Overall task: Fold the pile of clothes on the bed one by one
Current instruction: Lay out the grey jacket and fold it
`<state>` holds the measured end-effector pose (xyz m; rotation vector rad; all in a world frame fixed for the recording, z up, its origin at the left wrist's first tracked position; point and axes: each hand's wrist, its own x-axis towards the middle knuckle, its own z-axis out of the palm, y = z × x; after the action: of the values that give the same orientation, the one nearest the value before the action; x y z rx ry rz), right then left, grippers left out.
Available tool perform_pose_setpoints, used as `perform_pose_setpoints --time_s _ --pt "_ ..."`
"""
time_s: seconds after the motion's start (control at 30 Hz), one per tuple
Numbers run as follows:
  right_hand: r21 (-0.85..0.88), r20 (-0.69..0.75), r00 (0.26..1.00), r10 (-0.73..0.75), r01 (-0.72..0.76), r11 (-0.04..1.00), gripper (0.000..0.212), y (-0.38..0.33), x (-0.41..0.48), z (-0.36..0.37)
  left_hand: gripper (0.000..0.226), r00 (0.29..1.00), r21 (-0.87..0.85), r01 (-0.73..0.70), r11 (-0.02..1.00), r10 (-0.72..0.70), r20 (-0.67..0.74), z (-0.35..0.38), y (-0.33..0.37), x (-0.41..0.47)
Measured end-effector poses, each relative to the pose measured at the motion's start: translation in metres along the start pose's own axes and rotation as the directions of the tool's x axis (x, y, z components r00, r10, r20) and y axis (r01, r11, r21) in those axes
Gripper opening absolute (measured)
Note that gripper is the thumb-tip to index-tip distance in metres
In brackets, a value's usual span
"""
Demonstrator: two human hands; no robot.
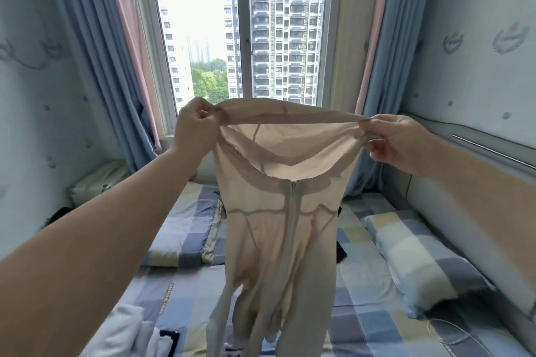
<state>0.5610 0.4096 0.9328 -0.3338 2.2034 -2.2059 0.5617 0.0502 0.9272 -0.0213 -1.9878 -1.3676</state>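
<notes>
Your left hand [197, 124] is curled tight round one end of the top edge of a thin beige garment [284, 211], and your right hand [397, 142] pinches the other end between thumb and fingers. The edge is stretched out between them. The garment hangs in the air in front of you, above the bed [377, 313], with a zip running down its middle and its lower parts dangling loose. The light shows through the cloth.

It hides the middle of the bed from you. A small dark thing [340, 252] peeks out at its right side, too covered to name. White clothes [124, 333] lie crumpled at the near left corner, with a dark piece [169, 338] just beside them.

The bed has a checked sheet in blue, grey and pale yellow. A matching pillow [420, 264] lies on the right by the wall, and a folded checked blanket [185, 232] lies to the left behind the garment. A thin white cable [452, 333] curls on the sheet near the pillow. Beyond the bed is a window [246, 23] with tall blocks of flats outside, flanked by blue and pink curtains [95, 52].
</notes>
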Motion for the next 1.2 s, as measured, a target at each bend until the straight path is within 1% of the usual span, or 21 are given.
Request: perform_pose_setpoints --time_s 0.1,0.2,0.3,0.37,0.47,0.57,0.63,0.7,0.87,1.0,1.13,1.2 --pt "0.063 0.015 1.000 -0.018 0.017 0.998 0.023 -0.018 -0.026 -0.006 0.011 0.999 0.010 -0.019 1.000 0.020 -0.043 -0.007 0.034 -0.015" --pt "0.122 0.038 0.998 -0.052 0.047 0.991 0.026 -0.036 -0.039 -0.011 0.011 0.994 0.059 -0.054 0.997 0.059 -0.091 -0.012 0.059 -0.018" --pt "0.131 0.027 0.995 -0.094 0.089 0.987 0.025 -0.046 -0.039 -0.014 0.011 0.989 0.062 -0.055 0.997 0.063 -0.130 -0.012 0.073 -0.015" --pt "0.132 0.025 0.993 -0.111 0.107 0.986 0.023 -0.048 -0.032 -0.015 0.012 0.990 0.029 -0.028 0.999 0.032 -0.140 -0.008 0.074 -0.008" --pt "0.102 -0.008 0.992 -0.129 0.129 0.986 0.027 -0.044 -0.012 -0.017 0.010 0.992 -0.005 0.007 1.000 -0.007 -0.125 0.002 0.057 0.011" --pt "-0.005 -0.055 0.987 -0.151 0.151 0.989 0.023 -0.026 0.024 -0.016 0.009 0.992 0.009 0.036 0.999 -0.035 -0.123 0.022 0.027 0.033" --pt "-0.147 -0.094 0.980 -0.175 0.160 0.976 0.015 -0.006 0.057 -0.014 0.011 0.991 0.015 0.071 0.997 -0.069 -0.114 0.040 -0.003 0.053" --pt "-0.270 -0.125 0.976 -0.178 0.139 0.953 0.009 0.020 0.100 -0.011 0.011 0.991 0.052 0.097 0.994 -0.091 -0.100 0.064 -0.041 0.079" --pt "-0.392 -0.223 0.965 -0.138 0.041 0.919 0.010 0.113 0.235 0.000 0.010 0.982 0.188 0.177 0.966 -0.161 -0.097 0.145 -0.161 0.152" --pt "-0.446 -0.277 0.959 -0.050 -0.082 0.891 0.011 0.220 0.349 0.014 0.012 0.960 0.256 0.281 0.925 -0.273 -0.066 0.223 -0.284 0.193" --pt "-0.522 -0.265 0.964 0.019 -0.160 0.838 0.013 0.357 0.434 0.039 0.008 0.906 0.296 0.410 0.863 -0.424 -0.019 0.299 -0.428 0.184" --pt "-0.543 -0.249 0.968 0.040 -0.174 0.822 0.012 0.429 0.462 0.051 0.008 0.887 0.282 0.444 0.850 -0.461 -0.008 0.330 -0.496 0.173"
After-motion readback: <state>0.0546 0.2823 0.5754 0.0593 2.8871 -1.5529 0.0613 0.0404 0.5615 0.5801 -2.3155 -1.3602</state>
